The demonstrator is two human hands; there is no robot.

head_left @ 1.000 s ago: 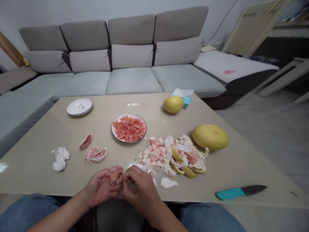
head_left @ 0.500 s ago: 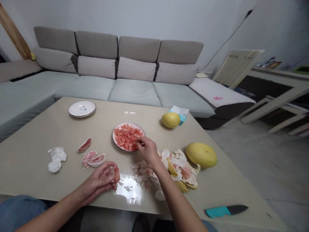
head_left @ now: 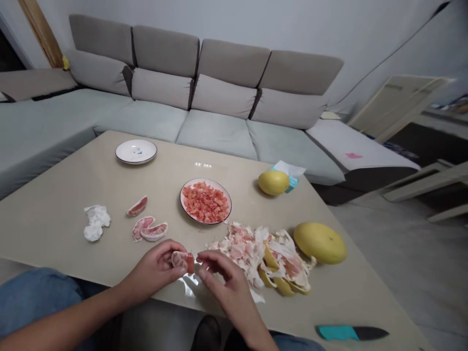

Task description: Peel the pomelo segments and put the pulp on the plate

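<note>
Pinching one segment [head_left: 189,263], left hand [head_left: 155,268] faces loose right hand [head_left: 233,287]; pulp [head_left: 205,203] at twelve o'clock, three wedges [head_left: 155,232] remaining at ten.

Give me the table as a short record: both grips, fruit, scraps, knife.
Left grip: holding a partly peeled segment
Right grip: open, fingertips beside that segment
Plate: bears red fruit pieces
Loose segments: left of the plate, one alone and two together
Scraps: membrane and yellow rind, heaped on the right
Whole fruit: two, yellow; one by the tissue pack, one right of the scraps
Knife: lying near right, blade pointing right
</note>
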